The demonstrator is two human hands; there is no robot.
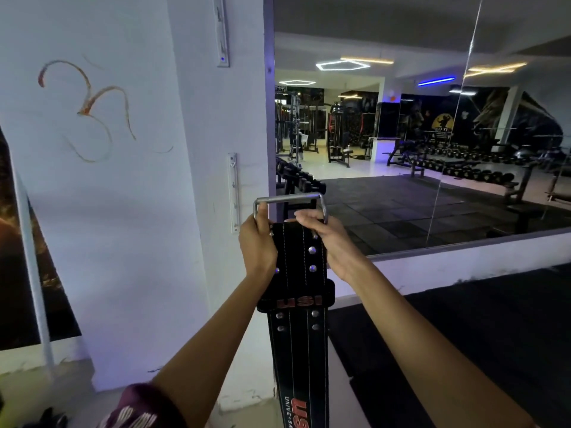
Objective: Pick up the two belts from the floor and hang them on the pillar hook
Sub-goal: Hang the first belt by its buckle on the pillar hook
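Observation:
I hold one black leather belt [297, 307] upright in front of a white pillar [213, 125]. It has metal studs, red lettering and a large metal buckle [290, 199] at its top end. My left hand [257, 246] grips the belt's left edge, with the thumb on the buckle's left side. My right hand [328, 239] grips the right edge just under the buckle. The rest of the belt hangs down between my forearms and out of the frame. A white hook rail [234, 193] is fixed on the pillar, just left of the buckle. No second belt is in view.
A second hook rail [222, 32] sits higher on the pillar. A big wall mirror [432, 134] to the right reflects gym machines and dumbbell racks. Black rubber flooring [479, 335] lies below it. A dark poster [18, 257] covers the wall at the far left.

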